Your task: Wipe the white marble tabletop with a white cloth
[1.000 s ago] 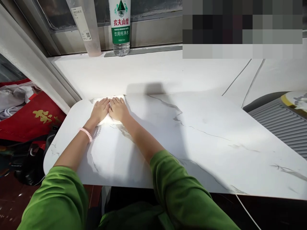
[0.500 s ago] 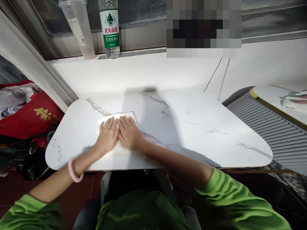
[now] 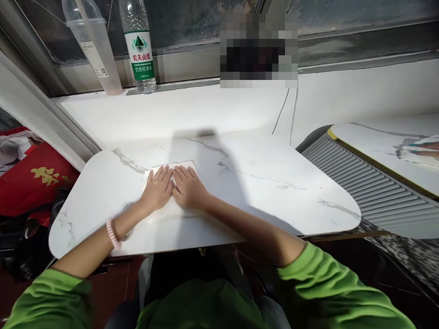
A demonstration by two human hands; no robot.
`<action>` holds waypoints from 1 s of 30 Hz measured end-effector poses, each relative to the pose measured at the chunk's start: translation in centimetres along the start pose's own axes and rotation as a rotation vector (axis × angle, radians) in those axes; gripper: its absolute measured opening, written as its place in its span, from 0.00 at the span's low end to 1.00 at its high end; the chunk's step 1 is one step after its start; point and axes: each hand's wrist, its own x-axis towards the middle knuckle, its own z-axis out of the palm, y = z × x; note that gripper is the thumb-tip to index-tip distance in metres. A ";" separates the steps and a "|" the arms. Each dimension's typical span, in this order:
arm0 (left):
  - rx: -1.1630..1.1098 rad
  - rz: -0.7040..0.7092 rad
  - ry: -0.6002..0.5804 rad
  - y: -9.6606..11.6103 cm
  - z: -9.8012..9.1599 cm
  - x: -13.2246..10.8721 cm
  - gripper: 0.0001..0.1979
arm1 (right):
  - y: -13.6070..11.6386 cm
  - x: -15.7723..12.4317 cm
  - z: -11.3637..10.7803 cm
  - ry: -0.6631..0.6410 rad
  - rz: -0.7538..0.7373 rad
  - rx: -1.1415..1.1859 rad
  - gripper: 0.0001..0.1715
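Note:
My left hand (image 3: 157, 192) lies flat with its fingers stretched out on a white cloth (image 3: 172, 209), left of the table's middle. Beside it, my right hand (image 3: 189, 188) also presses flat on the cloth, fingers extended, the two thumbs meeting or nearly so. Only the cloth's far edge and a strip near my wrists show; the hands cover much of it. Beneath is a white marble-patterned table (image 3: 267, 201) with rounded corners. A pink coiled band (image 3: 113, 234) circles my left wrist.
On the window ledge stand a water bottle (image 3: 140, 55) and a clear plastic cup (image 3: 94, 57). A red bag (image 3: 37, 178) is at the left. To the right, past a grey ribbed panel (image 3: 363, 176), another person's hand (image 3: 427, 148) rests on a cloth on a second table.
My hands and the cloth under them have slid to the right across the table. The view has turned, so table and bottles appear farther left and slightly lower.

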 end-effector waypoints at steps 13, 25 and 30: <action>0.038 -0.052 0.037 -1.3 0.4 12.6 0.26 | 9.0 10.1 0.8 0.021 0.035 -0.001 0.31; -0.017 0.000 0.051 8.7 2.0 2.7 0.29 | 7.8 -4.2 -2.7 0.032 -0.076 -0.015 0.33; -0.056 0.184 0.001 13.9 2.7 -0.1 0.32 | 8.1 -12.0 -4.3 0.095 -0.023 -0.114 0.34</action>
